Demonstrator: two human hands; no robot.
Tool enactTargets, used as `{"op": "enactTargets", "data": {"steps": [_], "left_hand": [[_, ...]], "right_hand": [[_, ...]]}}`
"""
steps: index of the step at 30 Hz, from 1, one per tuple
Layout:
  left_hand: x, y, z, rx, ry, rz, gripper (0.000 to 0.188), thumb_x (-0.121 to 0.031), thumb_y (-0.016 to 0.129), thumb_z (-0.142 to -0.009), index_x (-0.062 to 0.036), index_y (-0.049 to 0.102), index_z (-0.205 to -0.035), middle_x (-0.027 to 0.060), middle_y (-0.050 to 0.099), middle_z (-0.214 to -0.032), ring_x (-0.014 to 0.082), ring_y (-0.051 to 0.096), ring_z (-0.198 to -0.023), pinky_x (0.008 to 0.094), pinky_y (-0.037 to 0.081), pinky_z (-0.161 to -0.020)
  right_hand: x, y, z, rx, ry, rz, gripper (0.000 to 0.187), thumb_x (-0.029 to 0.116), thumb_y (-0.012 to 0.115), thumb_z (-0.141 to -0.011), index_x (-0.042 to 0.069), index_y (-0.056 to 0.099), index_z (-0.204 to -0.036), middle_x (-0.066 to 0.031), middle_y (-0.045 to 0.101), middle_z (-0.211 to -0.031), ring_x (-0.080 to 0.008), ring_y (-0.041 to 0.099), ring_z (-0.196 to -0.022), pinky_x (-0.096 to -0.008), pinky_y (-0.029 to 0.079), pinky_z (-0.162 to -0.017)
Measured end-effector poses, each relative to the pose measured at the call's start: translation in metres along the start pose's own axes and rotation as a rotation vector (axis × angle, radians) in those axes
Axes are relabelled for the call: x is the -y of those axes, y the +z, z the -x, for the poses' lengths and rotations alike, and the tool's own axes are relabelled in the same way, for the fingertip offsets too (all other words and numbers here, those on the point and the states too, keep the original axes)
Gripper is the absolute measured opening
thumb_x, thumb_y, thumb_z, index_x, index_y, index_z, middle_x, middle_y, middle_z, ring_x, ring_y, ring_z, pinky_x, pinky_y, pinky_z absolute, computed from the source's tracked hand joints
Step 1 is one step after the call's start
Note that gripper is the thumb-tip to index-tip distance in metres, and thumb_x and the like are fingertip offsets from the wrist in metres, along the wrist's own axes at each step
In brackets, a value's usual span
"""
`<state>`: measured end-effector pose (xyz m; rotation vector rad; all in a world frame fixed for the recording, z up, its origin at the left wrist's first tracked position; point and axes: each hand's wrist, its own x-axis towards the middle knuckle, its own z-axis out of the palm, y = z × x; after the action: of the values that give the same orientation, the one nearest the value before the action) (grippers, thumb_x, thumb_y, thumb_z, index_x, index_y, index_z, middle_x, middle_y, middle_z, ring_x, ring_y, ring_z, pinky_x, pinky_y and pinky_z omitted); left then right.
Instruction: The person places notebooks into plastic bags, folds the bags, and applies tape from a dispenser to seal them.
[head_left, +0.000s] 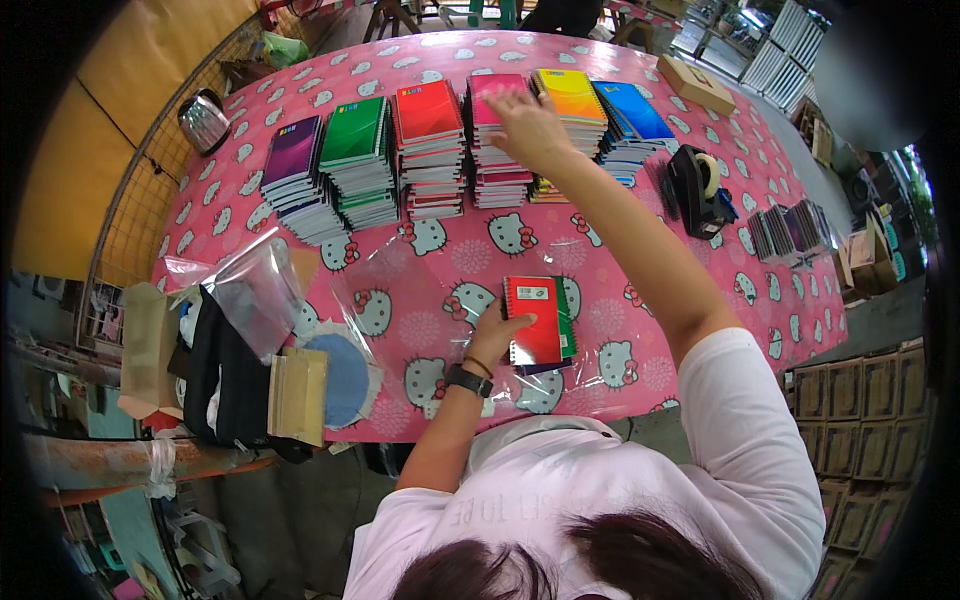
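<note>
My left hand [493,333] grips a small spiral-bound red notebook [535,340] by its left side, thumb on the cover. Under it lies a green notebook [571,305], offset to the right, and a dark edge shows beneath. My right hand [532,130] reaches to the far row, fingers spread over the pink notebook stack [490,84]. Beside that stand a yellow stack [568,88] and a blue stack [636,112]. Leftward are a red stack [428,112], a green stack [354,130] and a purple stack [291,152].
The table [440,270] has a pink patterned cover. At right are a tape dispenser [698,195], small dark bundles [790,232] and a cardboard box [696,84]. Clear plastic bags [250,290], a black bag [235,380] and a kettle [204,122] are at left.
</note>
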<state>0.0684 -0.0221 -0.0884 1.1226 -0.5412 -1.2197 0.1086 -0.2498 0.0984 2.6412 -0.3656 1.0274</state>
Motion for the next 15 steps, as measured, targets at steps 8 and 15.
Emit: {"op": "enactTargets", "data": {"steps": [8,15], "left_hand": [[0.007,-0.011,0.003,-0.091,0.015,0.037,0.033,-0.015,0.062,-0.082,0.0034,0.054,-0.108,0.0110,0.064,-0.098,0.0172,0.061,-0.087,0.0292,0.047,-0.079],[0.009,0.003,-0.003,-0.040,0.059,-0.004,0.032,-0.009,0.056,-0.085,0.0018,0.053,-0.115,0.0094,0.062,-0.105,0.0150,0.059,-0.092,0.0276,0.047,-0.083]], "right_hand": [[-0.003,-0.012,-0.010,0.336,0.142,-0.313,0.027,0.024,0.059,-0.083,0.014,0.060,-0.109,-0.0131,0.065,-0.097,-0.0320,0.062,-0.091,-0.0440,0.051,-0.074],[-0.015,-0.004,0.007,0.250,-0.069,-0.078,0.036,0.016,0.058,-0.083,0.013,0.054,-0.118,-0.0096,0.063,-0.106,-0.0288,0.057,-0.103,-0.0429,0.042,-0.091]]}}
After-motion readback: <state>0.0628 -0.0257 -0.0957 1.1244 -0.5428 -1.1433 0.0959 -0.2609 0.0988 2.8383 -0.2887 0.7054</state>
